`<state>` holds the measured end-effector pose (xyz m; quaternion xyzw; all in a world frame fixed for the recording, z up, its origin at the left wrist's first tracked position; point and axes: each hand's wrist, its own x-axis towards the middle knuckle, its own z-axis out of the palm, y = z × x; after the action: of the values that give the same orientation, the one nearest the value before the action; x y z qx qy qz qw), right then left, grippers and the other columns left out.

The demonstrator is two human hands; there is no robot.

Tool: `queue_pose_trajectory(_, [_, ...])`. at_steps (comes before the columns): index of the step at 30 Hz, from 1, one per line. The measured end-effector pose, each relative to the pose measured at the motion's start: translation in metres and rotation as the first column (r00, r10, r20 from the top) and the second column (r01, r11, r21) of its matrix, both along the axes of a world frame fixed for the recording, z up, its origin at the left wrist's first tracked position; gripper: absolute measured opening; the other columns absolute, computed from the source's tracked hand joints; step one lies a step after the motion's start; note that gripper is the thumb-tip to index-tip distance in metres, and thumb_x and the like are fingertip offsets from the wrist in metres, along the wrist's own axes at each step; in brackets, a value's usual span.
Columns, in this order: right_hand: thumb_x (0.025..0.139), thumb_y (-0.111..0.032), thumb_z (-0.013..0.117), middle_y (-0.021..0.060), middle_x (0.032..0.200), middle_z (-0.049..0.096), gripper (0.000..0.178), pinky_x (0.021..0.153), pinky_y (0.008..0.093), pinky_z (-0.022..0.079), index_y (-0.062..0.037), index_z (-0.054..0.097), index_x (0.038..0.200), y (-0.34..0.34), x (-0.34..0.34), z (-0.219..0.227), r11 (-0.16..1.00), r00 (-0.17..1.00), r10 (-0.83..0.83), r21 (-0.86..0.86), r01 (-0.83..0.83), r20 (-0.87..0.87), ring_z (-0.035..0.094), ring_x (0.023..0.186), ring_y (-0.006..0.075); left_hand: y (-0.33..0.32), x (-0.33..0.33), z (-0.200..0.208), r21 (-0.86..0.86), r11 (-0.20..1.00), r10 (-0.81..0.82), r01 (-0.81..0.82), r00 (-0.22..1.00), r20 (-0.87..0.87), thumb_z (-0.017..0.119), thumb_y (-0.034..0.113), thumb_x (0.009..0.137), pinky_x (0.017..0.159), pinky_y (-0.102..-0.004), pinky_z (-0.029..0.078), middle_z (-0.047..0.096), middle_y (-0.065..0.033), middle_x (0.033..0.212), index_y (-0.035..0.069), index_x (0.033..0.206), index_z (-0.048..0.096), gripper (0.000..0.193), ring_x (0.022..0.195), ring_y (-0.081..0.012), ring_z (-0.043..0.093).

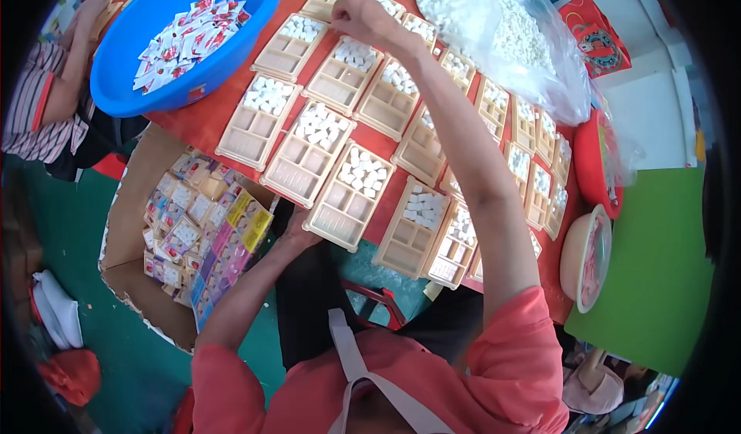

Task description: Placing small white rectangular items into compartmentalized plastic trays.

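Observation:
My right hand reaches across to the far trays, its fingers drawn together and pointing down. Whatever is in them, if anything, is hidden. Below and around it stand rows of beige compartment trays, each with small white pillow-shaped pieces in its far section and bare smaller sections nearer me. At the table's near edge, my left hand is beside the corner of a front tray. Its fingers are partly hidden, and I cannot tell if it grips anything.
A blue basin of white-and-red sachets stands far left. Below it is a cardboard box of packaged goods and a colourful printed sheet. A clear bag of white pieces lies far right, near red and cream basins. Another person sits left.

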<state>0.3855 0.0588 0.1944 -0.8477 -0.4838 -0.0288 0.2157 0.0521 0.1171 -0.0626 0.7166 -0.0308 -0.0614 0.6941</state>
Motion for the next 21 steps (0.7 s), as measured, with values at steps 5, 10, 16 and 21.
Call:
queue_pose_trajectory(5, [0.086,-0.02,0.066,0.001,0.069,0.061,0.018,0.058,0.0255,0.045,-0.0028,0.068,0.092,-0.09,0.001,0.04,0.978,0.969,-0.15,0.116,0.175,-0.197,0.053,0.061,0.0075,0.008,0.001,0.009,0.83,0.548,-0.284,-0.102,0.911,0.299,0.057,0.036,0.086,0.108,-0.0496,0.029,0.054,-0.009,0.131,0.016,0.128,0.054,0.046,0.128,-0.0284,0.043])
queue_pose_trajectory(10, [0.088,-0.02,0.063,-0.0019,0.065,0.056,0.019,0.052,0.0223,0.039,-0.0018,0.068,0.089,-0.191,-0.005,0.035,0.937,0.865,-0.316,0.014,0.348,-0.39,0.047,0.057,0.0035,0.002,0.006,0.008,0.882,0.461,-0.348,-0.096,0.895,0.279,0.057,0.036,0.086,0.107,-0.0521,0.031,0.051,-0.0083,0.134,0.018,0.131,0.051,0.049,0.128,-0.0297,0.043])
queue_pose_trajectory(16, [0.087,-0.018,0.063,-0.0008,0.068,0.06,0.018,0.054,0.023,0.041,-0.0018,0.069,0.095,-0.222,-0.008,0.014,0.88,0.821,-0.426,0.037,0.474,-0.381,0.051,0.059,0.0064,0.0,0.007,0.015,0.88,0.377,-0.438,-0.29,0.781,0.445,0.057,0.036,0.086,0.106,-0.0569,0.03,0.05,-0.0073,0.135,0.018,0.133,0.048,0.051,0.128,-0.0303,0.042])
queue_pose_trajectory(21, [0.087,-0.018,0.063,0.0024,0.073,0.065,0.021,0.056,0.0249,0.044,-0.0037,0.069,0.1,-0.229,0.014,0.035,0.82,0.879,-0.438,0.318,0.476,-0.187,0.054,0.06,0.0079,0.009,-0.001,0.02,0.853,0.503,-0.412,-0.139,0.829,0.378,0.056,0.035,0.087,0.105,-0.0547,0.033,0.048,-0.0095,0.136,0.017,0.132,0.049,0.05,0.128,-0.0316,0.042])
